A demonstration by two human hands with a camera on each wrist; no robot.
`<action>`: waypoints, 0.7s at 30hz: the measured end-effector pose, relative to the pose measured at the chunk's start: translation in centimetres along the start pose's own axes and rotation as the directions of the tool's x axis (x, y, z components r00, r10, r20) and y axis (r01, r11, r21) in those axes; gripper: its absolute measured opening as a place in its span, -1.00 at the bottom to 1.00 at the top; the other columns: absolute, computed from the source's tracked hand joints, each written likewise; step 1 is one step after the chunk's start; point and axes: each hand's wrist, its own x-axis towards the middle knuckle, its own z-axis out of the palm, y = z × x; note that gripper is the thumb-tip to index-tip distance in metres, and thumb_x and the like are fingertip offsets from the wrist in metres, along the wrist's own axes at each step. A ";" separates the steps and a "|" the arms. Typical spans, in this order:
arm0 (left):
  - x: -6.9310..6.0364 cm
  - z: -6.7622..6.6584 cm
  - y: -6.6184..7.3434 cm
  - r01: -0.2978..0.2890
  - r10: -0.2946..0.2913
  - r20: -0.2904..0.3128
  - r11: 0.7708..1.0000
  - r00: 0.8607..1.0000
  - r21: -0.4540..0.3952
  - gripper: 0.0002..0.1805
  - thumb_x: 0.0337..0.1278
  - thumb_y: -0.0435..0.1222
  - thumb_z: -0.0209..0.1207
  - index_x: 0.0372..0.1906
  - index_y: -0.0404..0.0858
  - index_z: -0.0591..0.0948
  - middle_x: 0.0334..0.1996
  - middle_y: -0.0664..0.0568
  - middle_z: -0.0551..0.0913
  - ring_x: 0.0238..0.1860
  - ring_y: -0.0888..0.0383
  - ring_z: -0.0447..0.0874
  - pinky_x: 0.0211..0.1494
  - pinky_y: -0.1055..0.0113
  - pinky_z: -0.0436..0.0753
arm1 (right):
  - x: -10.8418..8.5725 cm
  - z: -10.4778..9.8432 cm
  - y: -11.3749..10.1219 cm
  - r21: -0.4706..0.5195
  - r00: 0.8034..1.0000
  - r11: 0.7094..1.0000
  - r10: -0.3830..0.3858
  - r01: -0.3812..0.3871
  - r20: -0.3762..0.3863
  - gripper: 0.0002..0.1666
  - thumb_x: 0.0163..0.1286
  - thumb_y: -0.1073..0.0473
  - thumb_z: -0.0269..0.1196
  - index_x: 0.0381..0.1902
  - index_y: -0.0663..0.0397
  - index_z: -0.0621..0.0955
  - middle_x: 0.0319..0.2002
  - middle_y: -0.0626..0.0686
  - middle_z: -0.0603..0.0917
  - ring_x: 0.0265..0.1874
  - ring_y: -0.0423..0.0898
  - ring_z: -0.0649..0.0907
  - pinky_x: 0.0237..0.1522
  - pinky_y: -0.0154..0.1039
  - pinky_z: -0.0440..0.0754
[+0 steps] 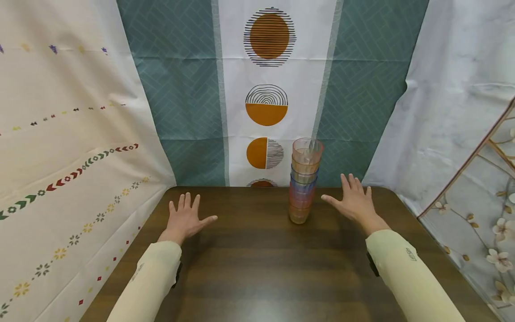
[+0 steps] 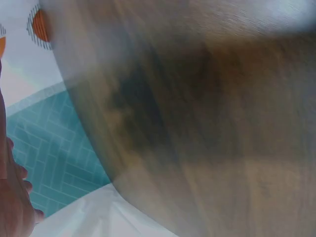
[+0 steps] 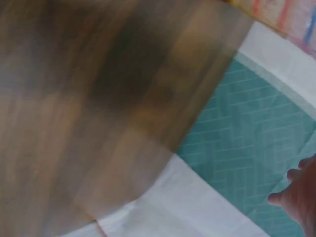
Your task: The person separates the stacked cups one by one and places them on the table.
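Note:
A tall stack of nested clear coloured cups (image 1: 303,181) stands upright near the table's back edge, right of the middle. My right hand (image 1: 354,203) is just to its right, fingers spread, touching nothing. Over the left part of the table my left hand (image 1: 186,220) is also spread and holds nothing. In the left wrist view part of the left hand (image 2: 17,197) shows at the left edge. The right wrist view catches the right hand (image 3: 298,195) at its right edge, with a piece of the cups (image 3: 289,19) at the top right corner.
The dark wooden table (image 1: 257,255) has a patterned teal and white cloth (image 1: 185,89) hanging behind it. A cream embroidered cloth (image 1: 72,134) hangs at the left, and a pale floral cloth (image 1: 454,179) at the right.

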 end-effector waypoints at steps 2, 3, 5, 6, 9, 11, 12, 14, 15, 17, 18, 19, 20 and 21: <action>0.4 -0.1 0.3 -0.002 0.002 0.001 1.000 1.000 0.004 0.22 0.10 0.52 -0.13 0.55 -0.36 0.04 0.50 -0.47 -0.09 0.50 -0.40 -0.20 0.38 -0.43 -0.25 | 0.5 -0.4 -0.6 0.020 1.000 1.000 -0.004 0.004 -0.010 0.37 0.24 -0.67 -0.07 0.58 0.22 -0.18 0.53 0.41 -0.20 0.48 0.40 -0.15 0.31 0.49 -0.32; 0.5 -0.2 0.5 -0.004 0.004 0.000 1.000 1.000 -0.001 0.22 0.10 0.51 -0.12 0.55 -0.36 0.04 0.50 -0.47 -0.09 0.50 -0.40 -0.19 0.38 -0.43 -0.26 | 0.7 -0.7 -1.0 0.032 1.000 0.999 -0.007 0.007 -0.013 0.38 0.24 -0.67 -0.06 0.58 0.21 -0.19 0.54 0.40 -0.19 0.49 0.40 -0.14 0.32 0.49 -0.31; 0.9 -0.5 0.9 -0.009 0.009 0.005 1.000 1.000 -0.007 0.23 0.09 0.52 -0.12 0.56 -0.36 0.03 0.51 -0.46 -0.09 0.50 -0.39 -0.21 0.38 -0.43 -0.27 | 1.2 -1.1 -1.6 0.054 1.000 0.998 -0.008 0.009 -0.020 0.38 0.23 -0.67 -0.06 0.58 0.20 -0.20 0.54 0.38 -0.19 0.49 0.38 -0.12 0.33 0.48 -0.28; 1.1 -0.7 1.2 -0.014 0.014 0.005 1.000 1.000 -0.010 0.23 0.08 0.52 -0.11 0.55 -0.36 0.03 0.51 -0.46 -0.09 0.50 -0.39 -0.21 0.38 -0.43 -0.27 | 1.4 -1.3 -1.9 0.066 1.000 0.998 -0.010 0.011 -0.022 0.39 0.23 -0.67 -0.05 0.58 0.19 -0.21 0.54 0.37 -0.19 0.49 0.38 -0.11 0.33 0.47 -0.27; 1.5 -1.2 1.8 -0.018 0.018 0.006 1.000 1.000 -0.021 0.24 0.07 0.53 -0.11 0.56 -0.35 0.02 0.52 -0.43 -0.10 0.51 -0.37 -0.22 0.39 -0.41 -0.28 | 2.0 -2.0 -3.0 0.099 1.000 0.995 -0.019 0.021 -0.025 0.39 0.22 -0.66 -0.02 0.58 0.17 -0.23 0.55 0.35 -0.19 0.50 0.36 -0.10 0.35 0.46 -0.25; 1.7 -1.6 2.2 -0.022 0.022 0.004 0.999 1.000 -0.024 0.25 0.06 0.53 -0.12 0.56 -0.35 0.01 0.52 -0.43 -0.12 0.51 -0.37 -0.23 0.40 -0.41 -0.29 | 2.3 -2.3 -3.6 0.123 0.999 0.992 -0.026 0.029 -0.027 0.40 0.21 -0.66 0.01 0.59 0.16 -0.23 0.55 0.34 -0.19 0.50 0.36 -0.09 0.35 0.46 -0.24; 1.9 -1.8 2.4 -0.023 0.023 0.004 0.999 1.000 -0.023 0.25 0.06 0.54 -0.13 0.57 -0.34 0.00 0.52 -0.42 -0.13 0.52 -0.36 -0.24 0.40 -0.40 -0.29 | 2.4 -2.5 -4.0 0.133 0.999 0.991 -0.029 0.033 -0.028 0.40 0.21 -0.65 0.02 0.58 0.17 -0.23 0.55 0.34 -0.19 0.50 0.36 -0.09 0.35 0.46 -0.23; 2.1 -2.2 2.8 -0.029 0.029 0.004 0.999 1.000 -0.027 0.25 0.06 0.54 -0.14 0.57 -0.32 -0.01 0.53 -0.41 -0.14 0.52 -0.35 -0.25 0.40 -0.40 -0.29 | 2.6 -2.7 -4.6 0.152 0.999 0.988 -0.033 0.038 -0.030 0.41 0.21 -0.64 0.05 0.58 0.16 -0.23 0.55 0.34 -0.18 0.50 0.36 -0.07 0.36 0.45 -0.19; 2.2 -2.4 3.0 -0.034 0.034 0.005 0.999 0.999 -0.030 0.25 0.06 0.54 -0.14 0.57 -0.32 -0.02 0.53 -0.41 -0.15 0.52 -0.34 -0.25 0.41 -0.39 -0.29 | 2.7 -2.8 -4.8 0.162 0.999 0.986 -0.034 0.039 -0.033 0.41 0.20 -0.63 0.06 0.59 0.17 -0.23 0.55 0.34 -0.17 0.50 0.36 -0.06 0.36 0.44 -0.17; 2.4 -2.8 3.5 -0.047 0.047 0.002 0.998 0.999 -0.037 0.25 0.06 0.54 -0.15 0.58 -0.31 -0.03 0.53 -0.39 -0.15 0.53 -0.33 -0.25 0.41 -0.39 -0.29 | 2.9 -3.0 -5.3 0.177 0.999 0.983 -0.036 0.042 -0.035 0.41 0.21 -0.61 0.09 0.59 0.17 -0.23 0.55 0.33 -0.17 0.50 0.35 -0.04 0.37 0.42 -0.12; 2.5 -3.0 3.8 -0.052 0.052 0.002 0.998 0.999 -0.037 0.24 0.06 0.55 -0.15 0.58 -0.29 -0.03 0.54 -0.38 -0.15 0.53 -0.31 -0.25 0.42 -0.37 -0.28 | 3.0 -3.0 -5.5 0.188 0.999 0.981 -0.037 0.043 -0.036 0.41 0.20 -0.61 0.10 0.59 0.16 -0.23 0.56 0.33 -0.16 0.50 0.34 -0.04 0.38 0.41 -0.10; 2.6 -3.2 4.1 -0.061 0.061 -0.001 0.997 0.998 -0.038 0.25 0.06 0.55 -0.15 0.58 -0.29 -0.03 0.54 -0.38 -0.15 0.53 -0.32 -0.24 0.42 -0.38 -0.27 | 3.1 -3.0 -5.7 0.202 0.999 0.978 -0.038 0.045 -0.037 0.41 0.21 -0.60 0.11 0.59 0.16 -0.23 0.56 0.32 -0.17 0.50 0.33 -0.04 0.38 0.39 -0.07; 2.7 -3.4 4.4 -0.067 0.067 -0.003 0.997 0.998 -0.037 0.25 0.05 0.55 -0.16 0.58 -0.28 -0.04 0.54 -0.37 -0.14 0.53 -0.31 -0.24 0.42 -0.37 -0.26 | 3.1 -3.0 -5.8 0.214 0.999 0.976 -0.039 0.046 -0.038 0.41 0.21 -0.59 0.11 0.59 0.15 -0.24 0.56 0.31 -0.16 0.50 0.32 -0.03 0.39 0.38 -0.05; 2.8 -3.5 4.7 -0.073 0.073 -0.006 0.997 0.997 -0.033 0.25 0.05 0.56 -0.16 0.58 -0.28 -0.04 0.54 -0.36 -0.13 0.53 -0.30 -0.23 0.43 -0.37 -0.24 | 3.2 -3.0 -6.0 0.229 0.998 0.972 -0.039 0.047 -0.041 0.41 0.21 -0.59 0.12 0.59 0.15 -0.24 0.56 0.30 -0.16 0.51 0.31 -0.03 0.39 0.37 -0.02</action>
